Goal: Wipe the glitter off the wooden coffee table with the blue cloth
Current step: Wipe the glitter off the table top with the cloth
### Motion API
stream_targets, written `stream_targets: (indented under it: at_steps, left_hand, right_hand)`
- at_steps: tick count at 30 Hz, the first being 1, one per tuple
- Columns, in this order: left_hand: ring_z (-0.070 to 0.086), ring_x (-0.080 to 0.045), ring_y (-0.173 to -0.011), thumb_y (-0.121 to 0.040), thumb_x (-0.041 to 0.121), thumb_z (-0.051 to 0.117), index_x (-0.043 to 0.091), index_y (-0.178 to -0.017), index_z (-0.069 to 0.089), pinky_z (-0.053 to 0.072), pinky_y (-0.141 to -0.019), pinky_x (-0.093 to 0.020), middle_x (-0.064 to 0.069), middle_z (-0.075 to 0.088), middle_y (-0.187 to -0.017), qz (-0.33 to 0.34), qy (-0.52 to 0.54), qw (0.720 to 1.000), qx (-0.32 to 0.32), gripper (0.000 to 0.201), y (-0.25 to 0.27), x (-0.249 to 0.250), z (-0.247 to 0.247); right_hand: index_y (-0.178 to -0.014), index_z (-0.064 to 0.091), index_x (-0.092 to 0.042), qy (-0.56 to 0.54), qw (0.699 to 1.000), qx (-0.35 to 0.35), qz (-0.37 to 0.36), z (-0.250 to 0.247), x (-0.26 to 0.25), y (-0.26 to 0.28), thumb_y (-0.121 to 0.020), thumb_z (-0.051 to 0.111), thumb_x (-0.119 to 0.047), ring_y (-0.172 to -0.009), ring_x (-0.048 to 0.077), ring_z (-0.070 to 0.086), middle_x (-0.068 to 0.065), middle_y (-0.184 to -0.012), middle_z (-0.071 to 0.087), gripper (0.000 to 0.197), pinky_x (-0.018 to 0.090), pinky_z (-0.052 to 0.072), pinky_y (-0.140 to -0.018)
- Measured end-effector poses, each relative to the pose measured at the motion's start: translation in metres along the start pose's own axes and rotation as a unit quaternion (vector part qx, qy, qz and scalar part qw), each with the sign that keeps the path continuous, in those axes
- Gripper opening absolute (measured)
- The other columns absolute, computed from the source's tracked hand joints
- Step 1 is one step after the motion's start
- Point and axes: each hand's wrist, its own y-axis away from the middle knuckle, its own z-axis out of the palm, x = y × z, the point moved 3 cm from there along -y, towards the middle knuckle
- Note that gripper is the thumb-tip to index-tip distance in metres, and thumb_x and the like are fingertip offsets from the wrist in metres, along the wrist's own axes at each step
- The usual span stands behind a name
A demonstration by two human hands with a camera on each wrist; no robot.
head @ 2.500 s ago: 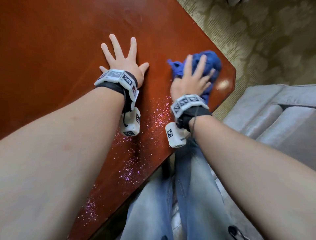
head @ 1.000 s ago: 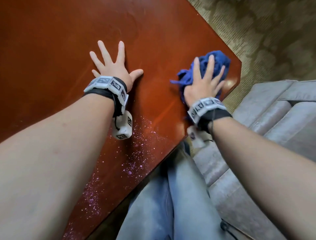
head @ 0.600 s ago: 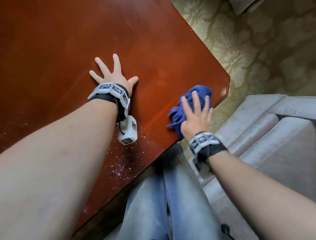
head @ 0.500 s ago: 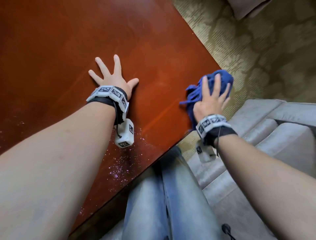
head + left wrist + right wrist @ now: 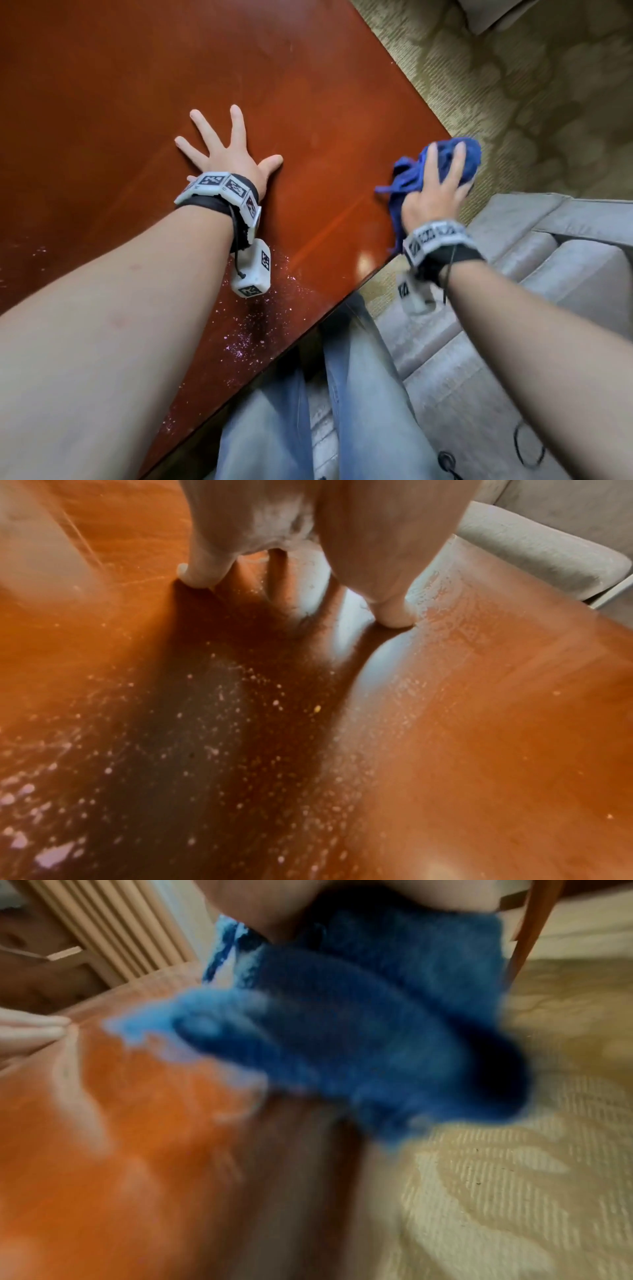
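Head view: left hand (image 5: 229,161) splayed on table (image 5: 102,85); right hand (image 5: 431,202), fingers spread, covers cloth (image 5: 469,154) overhanging corner; ungripped, it may drop onto carpet (image 5: 548,102).

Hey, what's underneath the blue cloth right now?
The blue cloth sits at the corner of the table, with its far part overhanging the carpet. The right hand rests on top. The wood directly beneath the cloth is covered, so nothing there shows.
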Motion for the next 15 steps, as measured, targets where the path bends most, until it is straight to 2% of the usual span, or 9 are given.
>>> stream_targets:
  at_steps: [2,3,5,7,9,12,15]
  left_hand:
    - [-0.016,-0.043,-0.144,-0.085,0.064,0.054,0.045,-0.150,-0.005,0.020,-0.107,-0.065,-0.005,-0.024,-0.159,0.007,0.000,1.000,-0.005,0.090,0.001,0.000,0.000]
    - [-0.016,-0.043,-0.144,-0.086,0.064,0.054,0.045,-0.150,-0.005,0.019,-0.107,-0.066,-0.005,-0.024,-0.159,0.011,0.000,1.000,-0.007,0.090,0.001,0.000,0.000]
    - [-0.017,-0.043,-0.143,-0.086,0.064,0.054,0.045,-0.150,-0.005,0.018,-0.108,-0.066,-0.004,-0.024,-0.159,0.027,0.001,1.000,-0.008,0.089,-0.001,-0.003,-0.001]
    - [-0.019,-0.041,-0.144,-0.087,0.063,0.054,0.046,-0.150,-0.004,0.015,-0.109,-0.066,-0.002,-0.024,-0.159,0.052,-0.001,0.999,-0.010,0.088,-0.004,-0.013,-0.001]
    - [-0.019,-0.036,-0.145,-0.087,0.063,0.053,0.045,-0.150,-0.004,0.012,-0.111,-0.065,0.001,-0.024,-0.159,0.080,-0.014,0.997,-0.011,0.087,-0.009,-0.028,-0.003]
    - [-0.017,-0.031,-0.146,-0.085,0.066,0.053,0.043,-0.151,-0.005,0.011,-0.111,-0.065,0.001,-0.024,-0.159,0.085,-0.028,0.996,0.004,0.090,-0.023,-0.060,-0.014]
    - [-0.016,-0.030,-0.147,-0.085,0.067,0.053,0.042,-0.151,-0.003,0.012,-0.111,-0.065,0.000,-0.022,-0.159,0.076,-0.025,0.997,0.017,0.090,-0.035,-0.090,-0.024]
  right_hand:
    - [-0.145,0.032,-0.030,0.017,0.998,0.027,0.055,-0.002,-0.021,-0.012,-0.071,0.038,-0.013,-0.139,0.048,0.011,0.007,-0.157,0.013,0.077,0.060,0.018,-0.109]
    - [-0.145,0.031,-0.030,0.030,0.998,0.015,0.046,0.003,-0.037,-0.008,-0.071,0.040,-0.014,-0.139,0.048,0.010,0.008,-0.157,0.012,0.076,0.061,0.018,-0.107]
    - [-0.144,0.032,-0.030,0.044,0.998,-0.016,-0.051,0.019,-0.073,0.020,-0.070,0.044,-0.016,-0.138,0.051,0.008,0.008,-0.157,0.013,0.076,0.064,0.017,-0.106]
    - [-0.145,0.029,-0.033,0.040,0.986,-0.092,-0.136,0.038,-0.095,0.065,-0.070,0.046,-0.016,-0.140,0.047,-0.002,0.003,-0.159,0.006,0.078,0.064,0.007,-0.108]
    - [-0.146,0.025,-0.035,0.030,0.977,-0.154,-0.148,0.046,-0.090,0.096,-0.070,0.044,-0.015,-0.142,0.041,-0.011,-0.002,-0.159,0.000,0.080,0.062,0.001,-0.110]
    - [-0.145,0.028,-0.034,0.036,0.981,-0.135,-0.134,0.037,-0.069,0.091,-0.065,0.044,-0.015,-0.142,0.041,-0.007,-0.001,-0.159,0.004,0.084,0.063,0.005,-0.110]
    - [-0.144,0.032,-0.032,0.038,0.995,-0.059,-0.074,0.028,-0.081,0.057,-0.069,0.047,-0.012,-0.141,0.046,0.001,0.005,-0.158,0.009,0.079,0.065,0.011,-0.108]
